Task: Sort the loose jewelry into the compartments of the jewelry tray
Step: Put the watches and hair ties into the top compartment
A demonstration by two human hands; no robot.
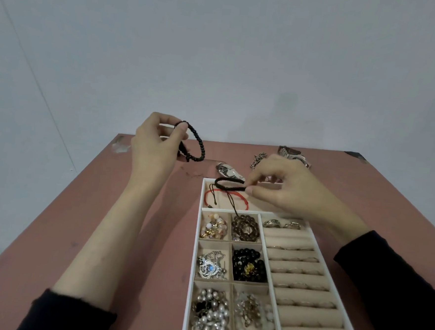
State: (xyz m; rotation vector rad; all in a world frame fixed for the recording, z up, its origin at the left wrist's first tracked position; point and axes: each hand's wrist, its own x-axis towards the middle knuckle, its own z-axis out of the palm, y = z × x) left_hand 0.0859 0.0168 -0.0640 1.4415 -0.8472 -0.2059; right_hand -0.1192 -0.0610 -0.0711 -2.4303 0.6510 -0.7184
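Note:
A white jewelry tray (195,243) with beige compartments lies on the pink table, right of centre. My left hand (153,147) is raised left of the tray's far end and pinches a black beaded bracelet (198,144) that hangs in the air. Over the tray's far long compartment my right hand (289,188) pinches a dark braided cord bracelet (229,184), whose thin strings dangle toward the brown bead compartment. A red cord bracelet (245,199) lies in that far compartment.
Small compartments hold beads, pearls, silver pendants and a brown bead bracelet (245,227). Ring rolls (298,276) fill the tray's right side, with rings (271,223) at the top. Loose silver pieces (227,171) and a watch (290,153) lie beyond the tray.

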